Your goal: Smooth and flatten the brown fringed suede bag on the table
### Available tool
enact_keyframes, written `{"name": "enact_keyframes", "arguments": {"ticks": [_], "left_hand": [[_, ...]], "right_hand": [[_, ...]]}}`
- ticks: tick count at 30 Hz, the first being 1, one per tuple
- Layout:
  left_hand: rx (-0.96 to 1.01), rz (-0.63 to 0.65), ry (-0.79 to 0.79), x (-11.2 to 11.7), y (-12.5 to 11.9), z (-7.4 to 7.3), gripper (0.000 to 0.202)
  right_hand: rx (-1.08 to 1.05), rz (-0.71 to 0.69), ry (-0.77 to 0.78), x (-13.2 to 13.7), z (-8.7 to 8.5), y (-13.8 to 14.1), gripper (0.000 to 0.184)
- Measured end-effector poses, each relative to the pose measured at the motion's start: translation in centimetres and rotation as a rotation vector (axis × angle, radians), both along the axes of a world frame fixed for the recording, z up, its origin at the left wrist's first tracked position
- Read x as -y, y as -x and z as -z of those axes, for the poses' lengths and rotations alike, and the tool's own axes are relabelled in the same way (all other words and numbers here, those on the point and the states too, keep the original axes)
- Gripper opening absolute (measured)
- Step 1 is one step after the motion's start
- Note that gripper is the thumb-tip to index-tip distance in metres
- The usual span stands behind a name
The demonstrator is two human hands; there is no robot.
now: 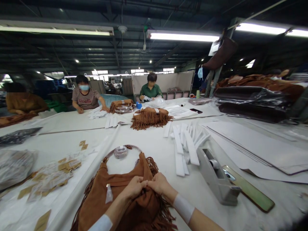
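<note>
On the white work table (144, 141) in front of me, my left hand (133, 188) and my right hand (160, 183) are close together, and my fingers (141, 183) pinch the top edge of a brown suede fringed bag (115, 208). The fingertips come almost together, but I cannot tell if they touch. The bag lies flat under my hands, and its strap (120, 148) makes a loop on the table beyond it. A small clear plastic sleeve (109, 194) hangs on the front of the bag. On my right side stand a grey tape dispenser (215, 176) and white strips (183, 144). On my left are clear bags with tan labels (54, 170). Across the table, a co-worker (151, 91) sits behind another fringed bag (149, 118).
</note>
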State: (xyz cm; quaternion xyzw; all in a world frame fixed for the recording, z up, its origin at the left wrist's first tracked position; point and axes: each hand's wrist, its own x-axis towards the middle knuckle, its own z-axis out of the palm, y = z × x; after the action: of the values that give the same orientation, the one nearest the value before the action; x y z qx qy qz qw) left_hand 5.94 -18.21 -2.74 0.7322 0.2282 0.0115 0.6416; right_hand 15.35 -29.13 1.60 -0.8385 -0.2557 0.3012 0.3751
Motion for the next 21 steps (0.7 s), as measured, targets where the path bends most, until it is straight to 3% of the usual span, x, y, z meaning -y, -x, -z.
{"name": "enact_keyframes", "arguments": {"ticks": [3, 7, 10, 14, 21], "left_hand": [[0.012, 0.011, -0.023, 0.2, 0.2, -0.2, 0.060], [0.099, 0.015, -0.106, 0.2, 1.7, -1.5, 0.067], [0.116, 0.173, -0.334, 0.2, 3.0, -2.5, 0.065], [-0.067, 0.439, -0.614, 0.4, 3.4, -3.1, 0.057], [-0.176, 0.505, -0.790, 0.4, 3.1, -3.4, 0.052]], "right_hand": [[0.064, 0.011, 0.008, -0.2, 0.4, 0.1, 0.039], [0.083, 0.048, 0.004, 0.9, 0.8, -0.6, 0.033], [0.071, 0.107, 0.014, 2.5, 1.2, -1.6, 0.033], [0.055, 0.148, 0.019, 3.9, 1.7, -2.1, 0.032], [0.099, 0.153, 0.043, 3.2, 2.0, -1.2, 0.036]]}}
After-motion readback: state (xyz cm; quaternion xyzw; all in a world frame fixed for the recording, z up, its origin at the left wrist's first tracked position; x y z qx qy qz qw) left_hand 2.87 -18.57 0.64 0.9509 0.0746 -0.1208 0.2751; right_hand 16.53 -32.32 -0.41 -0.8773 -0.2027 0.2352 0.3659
